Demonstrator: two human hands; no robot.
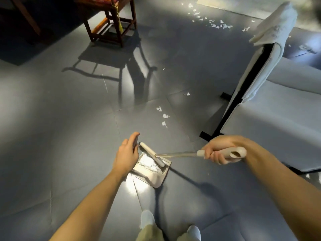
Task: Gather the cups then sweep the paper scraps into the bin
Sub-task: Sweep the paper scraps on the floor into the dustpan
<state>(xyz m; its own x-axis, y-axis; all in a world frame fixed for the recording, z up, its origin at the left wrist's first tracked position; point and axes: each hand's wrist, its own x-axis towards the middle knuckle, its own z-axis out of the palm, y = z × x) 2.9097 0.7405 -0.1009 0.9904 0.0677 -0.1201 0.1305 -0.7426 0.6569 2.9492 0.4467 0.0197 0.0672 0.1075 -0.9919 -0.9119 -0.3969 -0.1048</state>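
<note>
At the far left edge of the grey floor (52, 119) stands a dark wooden chair (111, 23) with a reddish seat. Nearer, the left hand (126, 153) reaches down with its fingers straight and close together, holding nothing, just beside the left end of the broom (152, 153); whether it touches it cannot be told. The broom's white head lies across a pale dustpan (154, 178) on the floor, with white paper scraps (147, 161) gathered inside the pan. A short trail of loose scraps (164, 116) lies on the floor just beyond the pan, and many more scraps are scattered near the floor's far edge. The right hand (218, 152) is curled tight around the broom's pale grip. At the right stands a pale sofa (278, 119) with a white towel (274, 23) draped over its end.
</note>
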